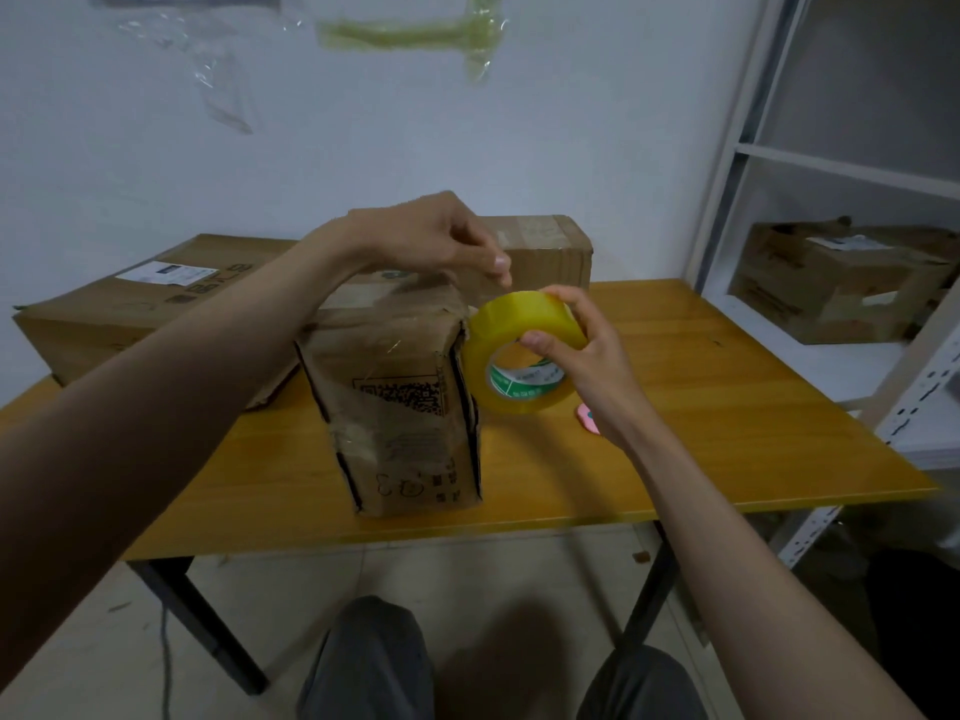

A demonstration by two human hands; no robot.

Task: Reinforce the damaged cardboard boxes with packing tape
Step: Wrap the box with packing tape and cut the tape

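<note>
while r hand (582,356) grips tape (524,350)

upright cardboard box (400,402): QR code, print illegible | tape roll (524,350) core: green-white label, unreadable | flat box (150,298) at 10 o'clock: white label, illegible

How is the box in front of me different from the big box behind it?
The front box stands upright and narrow; the big box lies long and flat. The front box has torn, gaping edges and a printed square code; the big box carries a white label. The left hand is over the front box only. Both are brown cardboard on the table.
</note>
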